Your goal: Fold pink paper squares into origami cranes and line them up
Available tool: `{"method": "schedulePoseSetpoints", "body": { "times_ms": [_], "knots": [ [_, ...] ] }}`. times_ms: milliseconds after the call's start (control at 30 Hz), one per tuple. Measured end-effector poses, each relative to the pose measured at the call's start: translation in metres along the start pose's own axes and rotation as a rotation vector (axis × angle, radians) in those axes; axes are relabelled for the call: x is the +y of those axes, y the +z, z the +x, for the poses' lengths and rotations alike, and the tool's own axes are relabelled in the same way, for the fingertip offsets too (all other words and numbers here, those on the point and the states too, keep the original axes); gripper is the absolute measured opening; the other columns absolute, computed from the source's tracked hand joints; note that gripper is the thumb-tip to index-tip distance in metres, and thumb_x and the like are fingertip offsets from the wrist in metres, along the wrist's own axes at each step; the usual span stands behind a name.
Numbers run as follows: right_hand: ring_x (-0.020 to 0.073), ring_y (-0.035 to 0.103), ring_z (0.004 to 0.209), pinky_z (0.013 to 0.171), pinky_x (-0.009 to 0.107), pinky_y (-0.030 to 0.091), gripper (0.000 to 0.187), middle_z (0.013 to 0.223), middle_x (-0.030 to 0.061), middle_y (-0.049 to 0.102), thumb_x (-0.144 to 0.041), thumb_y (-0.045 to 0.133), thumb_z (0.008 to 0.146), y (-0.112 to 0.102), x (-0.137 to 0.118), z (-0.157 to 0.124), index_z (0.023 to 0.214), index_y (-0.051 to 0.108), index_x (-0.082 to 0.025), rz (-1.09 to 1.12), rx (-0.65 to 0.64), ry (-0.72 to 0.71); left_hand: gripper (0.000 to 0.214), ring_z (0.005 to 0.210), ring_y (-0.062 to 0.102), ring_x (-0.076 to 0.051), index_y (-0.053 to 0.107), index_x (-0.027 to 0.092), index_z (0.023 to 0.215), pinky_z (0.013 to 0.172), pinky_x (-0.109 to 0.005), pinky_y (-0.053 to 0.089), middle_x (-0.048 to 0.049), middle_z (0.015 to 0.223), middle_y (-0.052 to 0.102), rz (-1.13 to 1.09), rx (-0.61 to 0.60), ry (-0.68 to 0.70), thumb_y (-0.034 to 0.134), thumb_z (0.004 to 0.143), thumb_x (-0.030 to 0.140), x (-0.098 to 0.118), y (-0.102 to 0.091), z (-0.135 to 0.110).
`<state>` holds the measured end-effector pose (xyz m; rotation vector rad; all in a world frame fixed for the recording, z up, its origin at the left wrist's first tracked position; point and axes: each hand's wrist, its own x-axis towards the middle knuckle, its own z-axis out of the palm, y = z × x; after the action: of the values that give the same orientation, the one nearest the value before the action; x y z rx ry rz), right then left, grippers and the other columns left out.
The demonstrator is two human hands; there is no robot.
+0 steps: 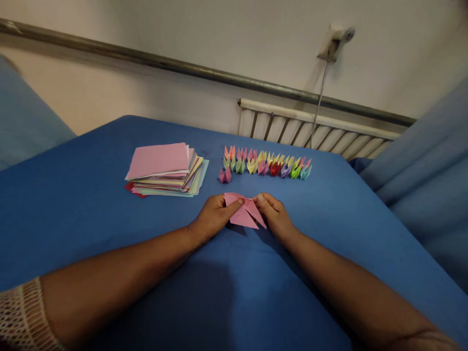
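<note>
A partly folded pink paper (241, 216) is held between both hands, just above the blue table surface. My left hand (214, 214) grips its left side, with the thumb lying across the top face and the fingers hidden beneath. On the other side, my right hand (275, 213) pinches the upper right edge between thumb and fingers. A slit runs between two pointed flaps at the paper's lower right. Beyond the hands stand rows of small folded paper figures (263, 167) in several colours.
A stack of coloured paper sheets (161, 161), pink on top, lies left of the figures. The blue-covered table (91, 195) reaches toward a wall with a metal pipe (175, 66), a radiator (288, 126) and a plugged-in cord (321, 87). Blue curtains (431, 170) hang at the right.
</note>
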<state>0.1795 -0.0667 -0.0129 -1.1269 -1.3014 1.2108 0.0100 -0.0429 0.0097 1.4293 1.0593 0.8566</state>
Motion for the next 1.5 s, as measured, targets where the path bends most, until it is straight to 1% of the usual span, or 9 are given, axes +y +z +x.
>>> {"method": "schedulePoseSetpoints", "body": {
  "times_ms": [233, 367, 533, 667, 867, 1067, 1233, 1367, 1500],
  "knots": [
    [0.0101, 0.047, 0.05, 0.05, 0.023, 0.037, 0.039, 0.058, -0.0049, 0.055, -0.056, 0.067, 0.071, 0.002, -0.001, 0.004, 0.072, 0.054, -0.02, 0.124, -0.025, 0.091, 0.036, 0.06, 0.05, -0.013, 0.063, 0.013, 0.075, 0.056, -0.024, 0.038, -0.0002, 0.065, 0.058, 0.127, -0.087, 0.005, 0.049, 0.084, 0.046, 0.005, -0.003, -0.005],
    [0.0091, 0.043, 0.052, 0.051, 0.023, 0.035, 0.036, 0.059, -0.0056, 0.05, -0.054, 0.064, 0.075, -0.001, -0.001, 0.005, 0.075, 0.056, -0.02, 0.097, -0.022, 0.028, 0.04, 0.061, 0.05, -0.015, 0.063, 0.013, 0.074, 0.057, -0.025, 0.039, -0.0008, 0.063, 0.056, 0.221, -0.104, 0.023, 0.043, 0.086, 0.047, 0.005, -0.005, -0.004],
    [0.0095, 0.049, 0.06, 0.055, 0.023, 0.04, 0.036, 0.081, -0.0019, 0.057, -0.04, 0.07, 0.073, 0.002, 0.0, -0.002, 0.102, 0.058, -0.023, -0.034, 0.013, -0.132, 0.041, 0.061, 0.052, -0.015, 0.066, 0.013, 0.083, 0.059, -0.026, 0.041, -0.0014, 0.067, 0.059, 0.195, -0.143, 0.032, 0.044, 0.085, 0.047, 0.002, -0.004, -0.002],
    [0.0118, 0.051, 0.062, 0.055, 0.024, 0.041, 0.02, 0.078, 0.0004, 0.059, -0.038, 0.063, 0.08, 0.005, 0.006, -0.004, 0.093, 0.063, -0.022, -0.206, 0.053, -0.169, 0.041, 0.057, 0.049, -0.014, 0.068, 0.014, 0.078, 0.052, -0.024, 0.037, 0.0002, 0.062, 0.057, 0.225, -0.156, 0.042, 0.045, 0.085, 0.049, 0.0, -0.004, -0.003],
    [0.011, 0.05, 0.057, 0.055, 0.024, 0.041, 0.015, 0.071, -0.0015, 0.059, -0.035, 0.06, 0.082, 0.004, 0.014, 0.001, 0.084, 0.063, -0.021, -0.255, 0.063, -0.176, 0.031, 0.072, 0.058, -0.016, 0.067, 0.015, 0.087, 0.065, -0.025, 0.045, -0.0029, 0.078, 0.065, 0.163, -0.033, 0.122, 0.054, 0.081, 0.042, 0.002, -0.003, -0.002],
    [0.0119, 0.051, 0.058, 0.055, 0.024, 0.04, 0.02, 0.069, -0.0024, 0.058, -0.037, 0.058, 0.084, 0.004, 0.0, -0.006, 0.095, 0.062, -0.021, -0.346, -0.006, -0.205, 0.036, 0.061, 0.053, -0.014, 0.067, 0.013, 0.076, 0.053, -0.023, 0.039, -0.0019, 0.068, 0.062, 0.211, 0.015, 0.063, 0.052, 0.082, 0.046, -0.001, -0.005, -0.001],
    [0.0132, 0.051, 0.067, 0.063, 0.026, 0.041, 0.028, 0.072, -0.0015, 0.055, -0.044, 0.046, 0.09, 0.001, -0.005, -0.004, 0.084, 0.059, -0.02, -0.268, -0.016, -0.201, 0.042, 0.06, 0.048, -0.014, 0.061, 0.015, 0.069, 0.054, -0.024, 0.037, -0.0003, 0.064, 0.055, 0.204, -0.016, 0.067, 0.044, 0.086, 0.05, 0.002, -0.005, -0.002],
    [0.0128, 0.049, 0.065, 0.062, 0.026, 0.041, 0.03, 0.067, -0.0028, 0.052, -0.049, 0.053, 0.085, 0.002, 0.0, 0.001, 0.077, 0.055, -0.02, -0.128, -0.016, -0.111, 0.041, 0.062, 0.047, -0.014, 0.056, 0.017, 0.066, 0.06, -0.026, 0.039, 0.0005, 0.065, 0.053, 0.17, -0.007, 0.117, 0.042, 0.088, 0.049, 0.004, -0.005, -0.004],
    [0.0118, 0.052, 0.061, 0.059, 0.025, 0.043, 0.026, 0.068, -0.0032, 0.056, -0.045, 0.064, 0.078, 0.006, 0.005, 0.001, 0.082, 0.053, -0.021, 0.012, -0.063, -0.054, 0.048, 0.061, 0.047, -0.014, 0.052, 0.018, 0.062, 0.061, -0.027, 0.039, 0.0007, 0.062, 0.052, 0.175, 0.011, 0.101, 0.036, 0.089, 0.053, 0.007, -0.006, -0.005]
  ]
}}
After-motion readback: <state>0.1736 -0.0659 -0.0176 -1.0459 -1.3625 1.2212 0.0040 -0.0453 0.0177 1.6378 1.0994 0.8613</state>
